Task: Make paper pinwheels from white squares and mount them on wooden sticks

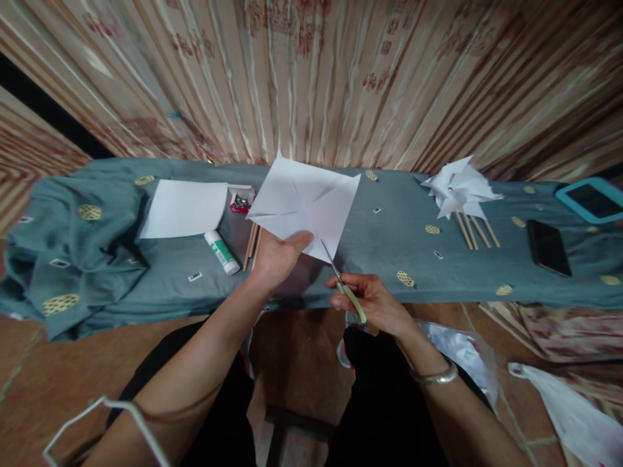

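Over grey-green cloth (399, 204), pinching slit white paper square (302, 198) at its seven-o'clock edge with the left hand (278, 257); grasping green-handled scissors (351, 300) in the right hand (377, 303), at the paper's five-o'clock corner.

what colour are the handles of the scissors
The scissors' handles are pale green, seen best in the head view.
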{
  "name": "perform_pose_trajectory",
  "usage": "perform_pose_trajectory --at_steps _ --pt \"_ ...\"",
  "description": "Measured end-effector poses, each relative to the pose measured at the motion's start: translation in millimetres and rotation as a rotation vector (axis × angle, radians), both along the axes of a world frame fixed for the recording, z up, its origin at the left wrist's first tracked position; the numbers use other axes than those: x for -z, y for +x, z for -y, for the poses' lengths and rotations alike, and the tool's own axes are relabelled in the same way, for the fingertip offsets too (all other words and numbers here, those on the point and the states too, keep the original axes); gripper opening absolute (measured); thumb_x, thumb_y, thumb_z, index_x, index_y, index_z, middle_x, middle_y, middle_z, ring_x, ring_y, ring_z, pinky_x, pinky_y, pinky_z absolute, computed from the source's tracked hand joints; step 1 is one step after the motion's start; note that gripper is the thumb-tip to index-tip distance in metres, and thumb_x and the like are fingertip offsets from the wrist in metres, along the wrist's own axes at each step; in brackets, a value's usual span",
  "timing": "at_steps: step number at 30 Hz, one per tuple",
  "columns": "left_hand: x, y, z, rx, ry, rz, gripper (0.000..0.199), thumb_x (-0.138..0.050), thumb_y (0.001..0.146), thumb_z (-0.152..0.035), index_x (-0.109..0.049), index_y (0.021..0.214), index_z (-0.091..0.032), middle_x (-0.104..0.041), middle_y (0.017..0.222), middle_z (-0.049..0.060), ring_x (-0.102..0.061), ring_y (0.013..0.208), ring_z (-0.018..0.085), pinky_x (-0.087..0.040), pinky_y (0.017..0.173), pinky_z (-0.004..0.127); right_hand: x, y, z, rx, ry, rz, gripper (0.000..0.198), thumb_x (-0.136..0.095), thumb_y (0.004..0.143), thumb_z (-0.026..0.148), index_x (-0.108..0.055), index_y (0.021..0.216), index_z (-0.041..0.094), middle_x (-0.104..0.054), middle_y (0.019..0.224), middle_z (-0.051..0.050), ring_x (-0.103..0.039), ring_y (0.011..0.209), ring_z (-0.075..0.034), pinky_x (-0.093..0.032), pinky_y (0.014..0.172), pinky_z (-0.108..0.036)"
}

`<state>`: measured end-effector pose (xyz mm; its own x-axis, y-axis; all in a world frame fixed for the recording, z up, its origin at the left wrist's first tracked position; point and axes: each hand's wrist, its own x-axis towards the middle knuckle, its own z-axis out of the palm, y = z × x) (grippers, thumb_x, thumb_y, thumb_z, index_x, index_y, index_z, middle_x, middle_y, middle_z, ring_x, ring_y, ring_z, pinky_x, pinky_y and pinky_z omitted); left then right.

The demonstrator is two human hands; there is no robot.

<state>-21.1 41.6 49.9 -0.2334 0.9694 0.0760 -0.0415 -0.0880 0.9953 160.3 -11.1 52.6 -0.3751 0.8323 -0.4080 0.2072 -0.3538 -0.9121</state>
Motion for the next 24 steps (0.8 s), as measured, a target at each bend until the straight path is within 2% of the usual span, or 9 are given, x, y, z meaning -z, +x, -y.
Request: perform_pose_trajectory --at_steps 5,11,19,24 --pt "1.8 -1 -1 -0.009 -0.017 -0.011 0.033 -0.072 0.061 -0.028 -0.064 0.091 -0.015 -0.072 0.098 0.01 -0.068 0.091 0.027 -0.054 0.089 0.043 0 -1 -1 0.03 -0.026 -0.017 0.048 -0.087 0.051 0.046 -0.065 0.082 0.017 -0.058 0.058 0.006 -0.05 0.054 -0.008 -0.04 0.053 -0.023" --pt "-0.1 -2 0 -0.006 -0.015 -0.004 0.032 -0.072 0.062 -0.027 -0.063 0.091 -0.016 -0.073 0.098 0.01 -0.068 0.09 0.026 -0.054 0.089 0.043 -1 -3 -1 0.059 -0.064 -0.046 0.046 -0.089 0.048 0.043 -0.064 0.078 0.017 -0.056 0.055 0.007 -0.052 0.052 -0.008 -0.041 0.052 -0.023" --pt "-5.8 0 4 0.032 -0.023 -0.044 0.032 -0.072 0.061 -0.023 -0.063 0.09 -0.015 -0.071 0.096 0.01 -0.067 0.089 0.026 -0.053 0.087 0.04 3 -2 -1 0.026 -0.013 -0.008 0.046 -0.086 0.054 0.047 -0.065 0.081 0.017 -0.058 0.059 0.006 -0.052 0.054 -0.008 -0.04 0.052 -0.023" --pt "-10.2 3 6 0.048 -0.016 -0.042 0.033 -0.071 0.06 -0.024 -0.061 0.091 -0.016 -0.071 0.093 0.009 -0.066 0.087 0.025 -0.053 0.088 0.041 2 -2 -2 0.028 -0.02 -0.013 0.047 -0.086 0.052 0.047 -0.065 0.081 0.016 -0.059 0.059 0.005 -0.053 0.055 -0.008 -0.041 0.053 -0.023"
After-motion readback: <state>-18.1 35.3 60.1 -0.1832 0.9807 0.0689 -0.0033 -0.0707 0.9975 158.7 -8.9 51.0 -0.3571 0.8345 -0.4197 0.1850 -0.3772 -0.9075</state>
